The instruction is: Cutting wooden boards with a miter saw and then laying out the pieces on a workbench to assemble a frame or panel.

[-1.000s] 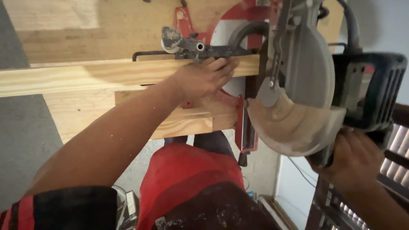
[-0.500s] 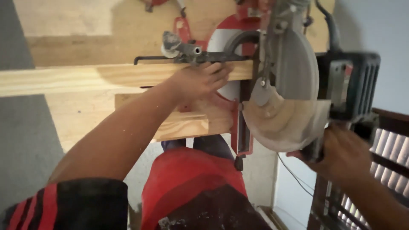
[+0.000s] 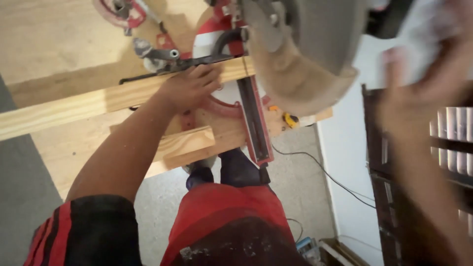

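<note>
Left grip (image 3: 189, 88) pressed flat on pale, long wooden board (image 3: 74, 106), right grip (image 3: 423, 74) blurred, state unclear.

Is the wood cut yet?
Not that I can see. Done: the board lies across the saw. In hand: the left hand presses it down; the right hand is a blur. Left: the cut; the blade guard hides that spot.

No packages, labels, signs or screens anywhere in view.
</note>
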